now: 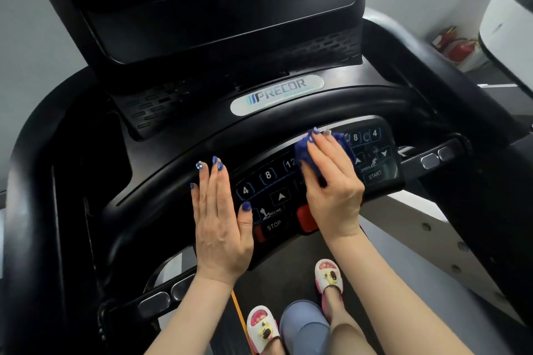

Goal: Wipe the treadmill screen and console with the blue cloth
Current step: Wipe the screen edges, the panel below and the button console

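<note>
Looking down from the head cam, the right hand (331, 181) presses a bunched-up blue cloth (310, 158) onto the middle of the treadmill's button panel (274, 199), fingers close together and laid over the cloth, just above the red stop button (305, 217). The left hand (219, 219) lies flat on the panel's left end, fingers straight and side by side, thumb near the incline keys. The dark screen (219, 6) sits up top. Slippers (328, 275) down on the belt.

The blue cloth (310, 157) looks soft and crumpled. The black console (178, 153) is smooth, shiny plastic. The dark screen (219, 8) is glossy.
</note>
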Demonstrator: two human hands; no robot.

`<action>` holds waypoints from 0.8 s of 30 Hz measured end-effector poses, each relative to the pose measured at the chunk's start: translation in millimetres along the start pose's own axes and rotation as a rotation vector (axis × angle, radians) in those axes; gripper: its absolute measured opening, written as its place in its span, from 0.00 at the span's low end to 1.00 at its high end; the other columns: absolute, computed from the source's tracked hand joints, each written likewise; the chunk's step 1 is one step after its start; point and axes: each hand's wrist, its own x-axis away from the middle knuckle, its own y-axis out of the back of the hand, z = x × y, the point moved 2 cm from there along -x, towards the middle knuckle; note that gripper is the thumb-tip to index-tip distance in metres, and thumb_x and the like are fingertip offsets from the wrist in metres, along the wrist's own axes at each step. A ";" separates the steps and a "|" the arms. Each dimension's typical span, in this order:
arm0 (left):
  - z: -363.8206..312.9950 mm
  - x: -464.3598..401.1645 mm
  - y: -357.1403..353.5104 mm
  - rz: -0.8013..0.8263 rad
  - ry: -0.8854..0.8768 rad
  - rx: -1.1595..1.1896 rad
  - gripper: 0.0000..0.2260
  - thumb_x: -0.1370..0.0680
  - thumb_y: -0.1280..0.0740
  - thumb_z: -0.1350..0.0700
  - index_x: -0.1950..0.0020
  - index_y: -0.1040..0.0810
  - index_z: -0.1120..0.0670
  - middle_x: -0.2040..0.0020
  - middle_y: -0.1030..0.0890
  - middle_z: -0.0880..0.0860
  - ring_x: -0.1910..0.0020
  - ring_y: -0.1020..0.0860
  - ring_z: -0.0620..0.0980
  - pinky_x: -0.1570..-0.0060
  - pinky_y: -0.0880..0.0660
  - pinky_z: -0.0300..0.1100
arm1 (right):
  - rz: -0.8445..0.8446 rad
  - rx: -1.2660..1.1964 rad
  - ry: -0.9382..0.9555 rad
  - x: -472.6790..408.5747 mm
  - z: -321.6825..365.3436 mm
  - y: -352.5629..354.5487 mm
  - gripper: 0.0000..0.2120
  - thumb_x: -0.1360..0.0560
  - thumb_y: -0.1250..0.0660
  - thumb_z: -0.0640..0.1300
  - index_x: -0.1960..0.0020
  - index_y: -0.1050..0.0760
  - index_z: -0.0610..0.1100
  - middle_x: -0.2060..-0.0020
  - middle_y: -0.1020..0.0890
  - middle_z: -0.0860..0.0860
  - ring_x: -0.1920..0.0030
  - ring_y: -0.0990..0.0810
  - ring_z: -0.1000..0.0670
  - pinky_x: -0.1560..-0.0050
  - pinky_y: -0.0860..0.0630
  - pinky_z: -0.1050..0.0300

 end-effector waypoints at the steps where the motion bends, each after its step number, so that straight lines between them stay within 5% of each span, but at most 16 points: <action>1: 0.1 -0.2 -0.2 -0.001 -0.001 -0.003 0.27 0.17 0.47 0.52 0.20 0.46 0.63 0.20 0.43 0.59 0.19 0.50 0.58 0.21 0.53 0.55 | -0.015 -0.007 -0.031 -4.0 3.0 -4.4 0.15 0.26 0.28 0.34 0.40 0.21 0.34 0.39 0.20 0.41 0.34 0.24 0.43 0.31 0.29 0.50; 7: 0.4 1.8 -0.4 0.009 -0.001 -0.006 0.27 0.16 0.50 0.49 0.20 0.46 0.63 0.20 0.44 0.59 0.19 0.50 0.57 0.21 0.52 0.55 | 0.093 0.015 0.060 21.6 -4.7 14.2 0.15 0.24 0.30 0.37 0.38 0.22 0.35 0.37 0.22 0.42 0.33 0.25 0.44 0.30 0.30 0.51; 24: 0.6 0.5 -0.4 0.020 -0.002 -0.004 0.28 0.16 0.49 0.50 0.20 0.47 0.62 0.19 0.44 0.59 0.19 0.51 0.57 0.21 0.53 0.55 | -0.066 -0.014 -0.169 -4.7 7.4 -8.1 0.16 0.26 0.28 0.38 0.39 0.21 0.35 0.38 0.20 0.41 0.34 0.24 0.43 0.29 0.31 0.52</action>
